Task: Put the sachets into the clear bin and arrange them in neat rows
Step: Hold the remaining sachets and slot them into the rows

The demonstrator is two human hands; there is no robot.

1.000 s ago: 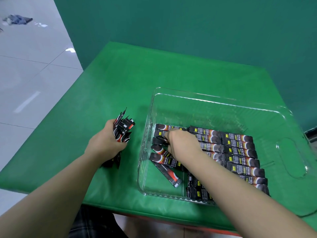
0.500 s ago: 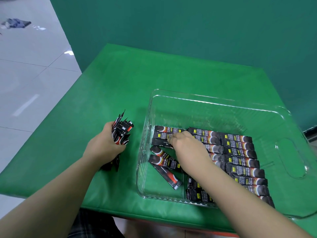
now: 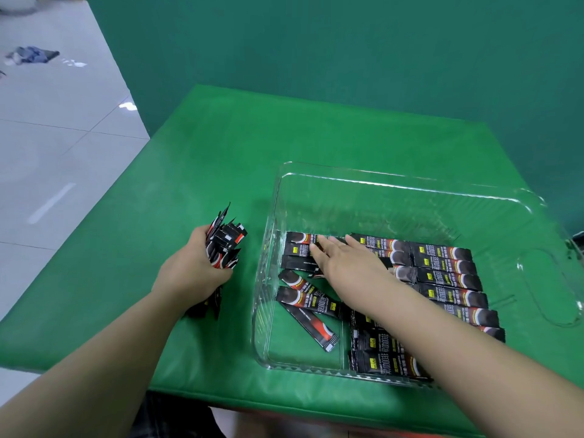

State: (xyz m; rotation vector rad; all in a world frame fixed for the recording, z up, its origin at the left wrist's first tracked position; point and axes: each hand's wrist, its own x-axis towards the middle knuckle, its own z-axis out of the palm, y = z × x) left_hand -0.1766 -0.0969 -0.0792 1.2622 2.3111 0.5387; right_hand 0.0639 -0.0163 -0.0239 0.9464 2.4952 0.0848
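A clear plastic bin [image 3: 392, 181] sits on the green table at the right. Black sachets lie inside it: tidy rows [image 3: 445, 273] on the right and a shorter column at the far left, while a few loose sachets [image 3: 311, 316] lie crooked near the front left. My right hand [image 3: 344, 263] is inside the bin with its fingers straight, pressing flat on the far-left sachets. Left of the bin, my left hand [image 3: 192, 273] grips an upright bundle of sachets [image 3: 226, 245] resting on the table.
The green padded table [image 3: 205, 172] ends at a front edge close to me and a left edge beside the white tiled floor [image 3: 50, 147]. A green wall stands behind. A molded handle recess [image 3: 550, 286] marks the bin's right side.
My right hand has uncurled from pinching at the far-left sachets and now lies flat on them. The left hand and its bundle have stayed in place.
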